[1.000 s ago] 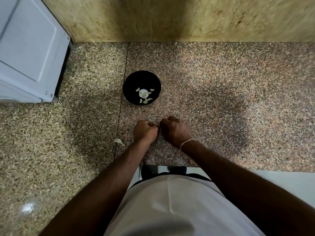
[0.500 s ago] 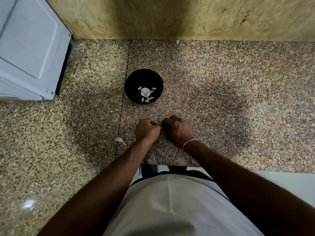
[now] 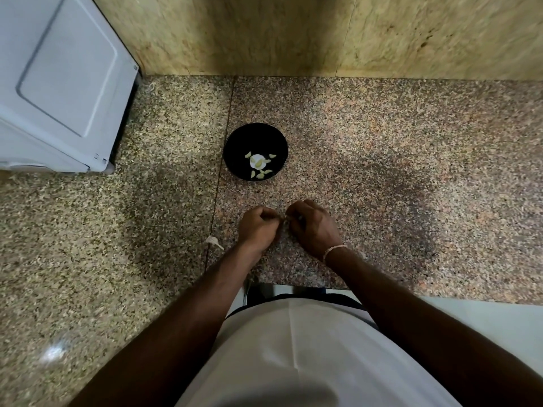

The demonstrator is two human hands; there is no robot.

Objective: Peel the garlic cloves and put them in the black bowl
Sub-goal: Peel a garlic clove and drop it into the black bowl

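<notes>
Both hands meet low over the speckled granite tabletop (image 3: 382, 177), fingers curled in tight and knuckles nearly touching: the left hand (image 3: 258, 227) and the right hand (image 3: 313, 227) appear to pinch one garlic clove (image 3: 284, 221) between their fingertips, though only a pale sliver of it shows in the gap, so which way it points and how its long axis runs cannot be told. Peeling seems to be the step in hand; it would go best by holding the clove steady with one hand while the other nips the skin at an end and strips it lengthwise, low over the stone so scraps fall close. The black bowl (image 3: 235, 145) sits just beyond the hands, well within reach, with several peeled cloves (image 3: 258, 163) scattered on its floor, pointing in mixed directions. A papery garlic scrap (image 3: 214, 241) lies left of the left wrist, its tail trailing right and towards the person. A white appliance (image 3: 58, 83) stands at far left.
</notes>
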